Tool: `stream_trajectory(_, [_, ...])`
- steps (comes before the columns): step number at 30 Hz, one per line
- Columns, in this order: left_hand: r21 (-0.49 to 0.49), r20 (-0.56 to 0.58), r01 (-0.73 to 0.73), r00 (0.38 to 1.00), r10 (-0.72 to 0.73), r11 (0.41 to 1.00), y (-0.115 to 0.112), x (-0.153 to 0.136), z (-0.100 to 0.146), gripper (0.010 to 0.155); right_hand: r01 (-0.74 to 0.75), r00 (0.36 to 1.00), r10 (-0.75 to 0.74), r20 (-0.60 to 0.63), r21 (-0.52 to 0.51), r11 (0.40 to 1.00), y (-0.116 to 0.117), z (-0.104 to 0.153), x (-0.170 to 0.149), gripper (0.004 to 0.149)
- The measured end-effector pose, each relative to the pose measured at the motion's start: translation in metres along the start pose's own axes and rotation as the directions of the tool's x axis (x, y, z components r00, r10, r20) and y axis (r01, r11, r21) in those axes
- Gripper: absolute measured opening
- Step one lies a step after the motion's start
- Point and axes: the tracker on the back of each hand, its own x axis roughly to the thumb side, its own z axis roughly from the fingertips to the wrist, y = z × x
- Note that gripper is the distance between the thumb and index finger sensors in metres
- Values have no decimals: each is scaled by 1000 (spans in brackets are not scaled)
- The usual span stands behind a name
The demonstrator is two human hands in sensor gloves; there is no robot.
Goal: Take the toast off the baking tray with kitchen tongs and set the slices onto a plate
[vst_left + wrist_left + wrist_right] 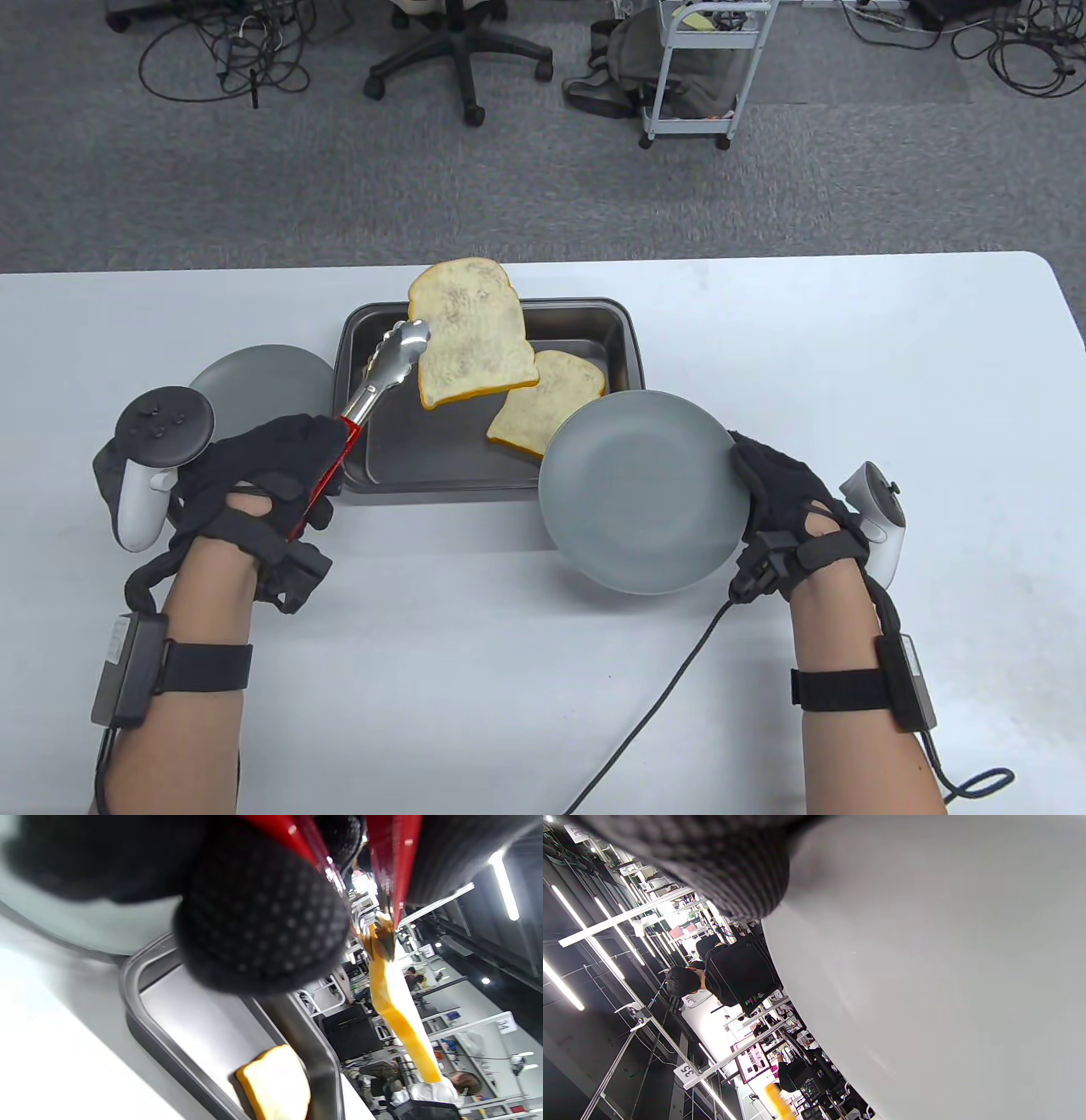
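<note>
My left hand [271,480] grips red-handled metal tongs [373,395]. The tong tips pinch a toast slice [471,331] by its left edge and hold it lifted above the dark baking tray [399,463]. In the left wrist view that toast slice [398,1014] shows edge-on, hanging from the tongs [382,866]. A second slice [547,399] lies flat in the tray's right part, and the second slice [275,1084] also shows in the left wrist view. My right hand [785,501] holds a grey plate [640,488] by its right rim, raised and tilted over the tray's front right corner. The plate [946,976] fills the right wrist view.
Another grey plate [259,378] lies on the white table [543,679] just left of the tray. A black cable [662,705] runs from my right wrist across the table's front. Beyond the far edge stand an office chair [462,59] and a white cart [708,68].
</note>
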Motion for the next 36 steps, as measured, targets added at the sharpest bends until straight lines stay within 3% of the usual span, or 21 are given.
stream_trajectory(7, [-63,55,-36,998,39,997,-12,11,18,63,4,1000,-4,-2,15,1000,1,-1,0,54])
stream_trajectory(26, [-319,147,59,989,-12,946,-86,23,47,64,-10,1000,11,-17,47,999,6,-4,-3,54])
stream_trajectory(36, [-252,187,270,956,-228,929,-106,46,45,64,-15,999,16,-28,48,999,8,-6,-6,54])
